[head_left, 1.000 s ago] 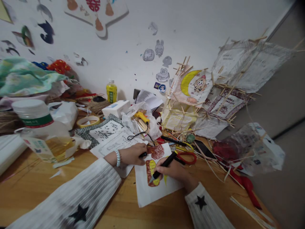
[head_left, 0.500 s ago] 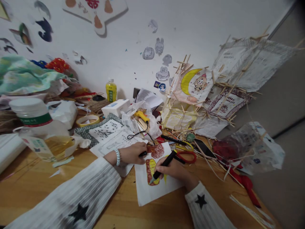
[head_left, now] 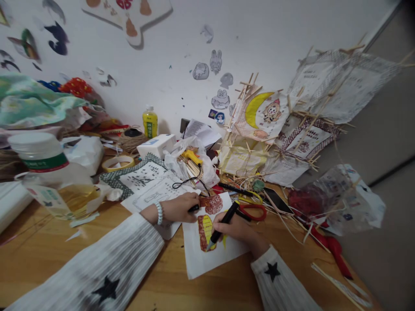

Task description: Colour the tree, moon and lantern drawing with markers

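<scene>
My right hand [head_left: 234, 226] grips a black marker [head_left: 230, 214] with a yellow band near its upper end. The marker's pale tip meets the lower part of a red-brown and yellow drawing on a white sheet of paper [head_left: 196, 263]. Higher on the same sheet is a reddish-brown round patch. Across the sheet's upper left edge rests my left hand [head_left: 180, 208], its fingers closed around a small black piece like a marker cap [head_left: 193, 208]. Under that hand lies another printed sheet [head_left: 149, 198].
Red-handled scissors [head_left: 257, 214] and a phone [head_left: 278, 201] lie right of the paper. Behind stand stick-framed paper lanterns [head_left: 262, 116] and a plastic bag of sticks [head_left: 194, 162]. At left are a large plastic jar [head_left: 45, 166] and a tape roll [head_left: 118, 164].
The marker's tip has moved slightly right along the bottom of the drawing, with my right hand. My left hand stays in place; the whole view has shifted a little.
</scene>
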A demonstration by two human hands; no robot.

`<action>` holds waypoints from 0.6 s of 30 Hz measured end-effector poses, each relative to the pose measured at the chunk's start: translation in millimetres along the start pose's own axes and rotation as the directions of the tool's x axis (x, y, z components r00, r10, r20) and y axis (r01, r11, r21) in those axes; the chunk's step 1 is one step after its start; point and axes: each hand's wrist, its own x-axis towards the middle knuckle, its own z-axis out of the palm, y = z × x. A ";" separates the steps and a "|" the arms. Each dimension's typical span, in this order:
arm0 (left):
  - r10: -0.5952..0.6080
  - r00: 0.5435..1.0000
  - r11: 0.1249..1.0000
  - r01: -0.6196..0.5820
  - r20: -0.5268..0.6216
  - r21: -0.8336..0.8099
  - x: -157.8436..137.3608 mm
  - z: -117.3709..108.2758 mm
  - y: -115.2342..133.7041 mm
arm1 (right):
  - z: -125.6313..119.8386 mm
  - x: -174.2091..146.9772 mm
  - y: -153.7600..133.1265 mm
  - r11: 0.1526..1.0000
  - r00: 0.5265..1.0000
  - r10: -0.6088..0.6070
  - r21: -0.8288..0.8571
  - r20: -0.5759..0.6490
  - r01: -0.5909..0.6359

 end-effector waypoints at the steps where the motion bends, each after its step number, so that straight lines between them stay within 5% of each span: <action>1: 0.002 1.000 1.000 -0.002 -0.001 0.001 0.0 0.1 -0.3 | 0.0 0.3 0.3 1.000 1.000 0.001 0.004 -0.001 -0.001; 18: 0.009 1.000 1.000 -0.009 -0.005 0.019 0.3 0.6 -1.5 | -0.6 0.6 -1.8 0.999 0.998 0.033 0.013 -0.051 -0.032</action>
